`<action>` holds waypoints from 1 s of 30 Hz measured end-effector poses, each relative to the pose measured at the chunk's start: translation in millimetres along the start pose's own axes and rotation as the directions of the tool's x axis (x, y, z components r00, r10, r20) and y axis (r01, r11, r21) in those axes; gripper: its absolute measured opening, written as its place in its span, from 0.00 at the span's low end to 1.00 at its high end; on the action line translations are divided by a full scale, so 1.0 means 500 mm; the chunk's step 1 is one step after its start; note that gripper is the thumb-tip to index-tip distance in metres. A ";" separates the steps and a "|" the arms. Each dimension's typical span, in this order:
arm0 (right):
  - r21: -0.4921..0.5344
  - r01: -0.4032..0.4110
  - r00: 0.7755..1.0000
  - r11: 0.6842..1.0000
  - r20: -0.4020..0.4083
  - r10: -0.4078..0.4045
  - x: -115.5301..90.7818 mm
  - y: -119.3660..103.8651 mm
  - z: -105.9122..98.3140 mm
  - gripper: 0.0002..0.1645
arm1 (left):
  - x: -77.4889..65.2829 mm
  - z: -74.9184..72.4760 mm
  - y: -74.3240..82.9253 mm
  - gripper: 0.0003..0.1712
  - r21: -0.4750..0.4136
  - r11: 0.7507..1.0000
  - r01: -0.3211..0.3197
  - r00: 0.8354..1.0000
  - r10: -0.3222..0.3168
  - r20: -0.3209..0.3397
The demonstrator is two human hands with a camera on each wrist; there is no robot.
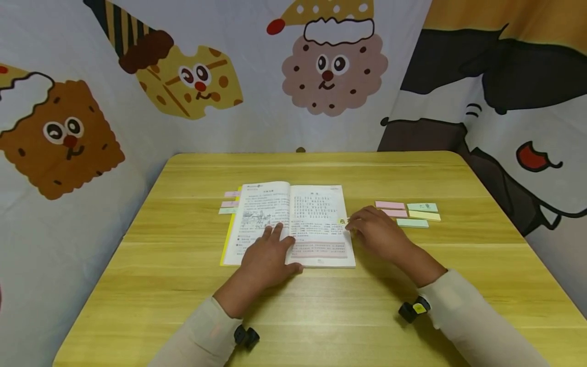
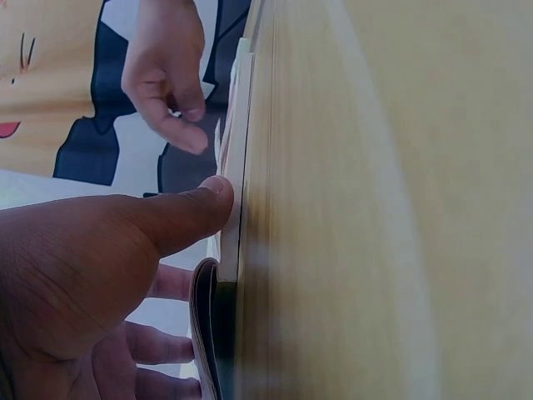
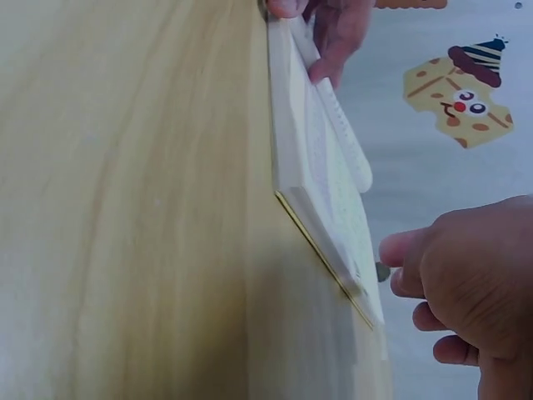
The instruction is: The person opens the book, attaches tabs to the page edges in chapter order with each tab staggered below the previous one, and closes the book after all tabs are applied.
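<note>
An open book with printed pages lies on the table. My left hand rests spread over its lower left page and the middle fold, the thumb at the lower edge. In the left wrist view, that thumb touches the side of the pages. At the right page's outer edge, my right hand pinches a small yellow sticky tab with curled fingers. The tab's left end shows over the page; my fingers hide the rest. In the right wrist view, the right hand is beside the page edge, the tab unclear.
Right of the book lie several tab strips, among them a pink strip, a yellow strip and a green strip. Pink and green tabs stick out from the book's left side. A cartoon-printed cloth stands behind the table.
</note>
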State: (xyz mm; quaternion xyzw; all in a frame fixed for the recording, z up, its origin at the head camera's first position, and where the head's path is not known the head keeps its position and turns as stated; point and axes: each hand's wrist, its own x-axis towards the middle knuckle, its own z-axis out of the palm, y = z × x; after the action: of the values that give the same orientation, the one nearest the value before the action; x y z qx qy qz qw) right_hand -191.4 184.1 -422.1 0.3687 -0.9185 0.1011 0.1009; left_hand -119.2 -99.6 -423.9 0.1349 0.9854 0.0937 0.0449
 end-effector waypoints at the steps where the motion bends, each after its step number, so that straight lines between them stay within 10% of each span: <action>1: 0.008 -0.007 1.000 1.000 -0.013 0.007 -0.002 0.002 -0.004 0.12 | -0.001 0.000 0.000 0.39 0.002 1.000 0.000 1.000 0.000 0.000; 30: 0.039 -0.383 0.922 0.923 -0.038 0.385 -0.015 0.039 0.003 0.08 | 0.000 -0.010 0.000 0.37 0.040 0.999 -0.032 0.999 0.032 0.013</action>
State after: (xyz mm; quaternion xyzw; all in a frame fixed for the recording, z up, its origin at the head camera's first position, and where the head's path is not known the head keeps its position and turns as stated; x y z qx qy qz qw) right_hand -200.1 202.5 -427.7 0.1807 -0.9688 0.1413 0.0942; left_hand -119.9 -100.4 -418.9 0.1520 0.9845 0.0740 0.0467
